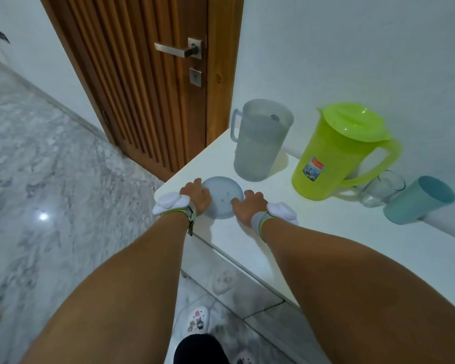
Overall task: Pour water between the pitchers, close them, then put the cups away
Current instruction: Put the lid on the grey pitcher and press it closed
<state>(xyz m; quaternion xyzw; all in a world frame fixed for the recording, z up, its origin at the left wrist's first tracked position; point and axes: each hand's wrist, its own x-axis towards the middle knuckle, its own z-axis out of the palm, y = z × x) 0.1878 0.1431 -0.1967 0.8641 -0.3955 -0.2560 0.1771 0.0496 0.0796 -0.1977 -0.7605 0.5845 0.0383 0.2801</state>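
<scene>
- While the grey lid (pixel 220 197) lies flat on the white counter (pixel 326 232), near its front corner, it is gripped at opposite edges by the left hand (pixel 197 198) and right hand (pixel 248 208); the fingers of both are curled onto its rim
- Behind it the grey pitcher (pixel 260 143) is seen uncovered and holding water; the green pitcher (pixel 336 153) is seen lidded
- Beside the green pitcher a clear glass (pixel 381 189) and a teal cup (pixel 418 200) are seen
</scene>
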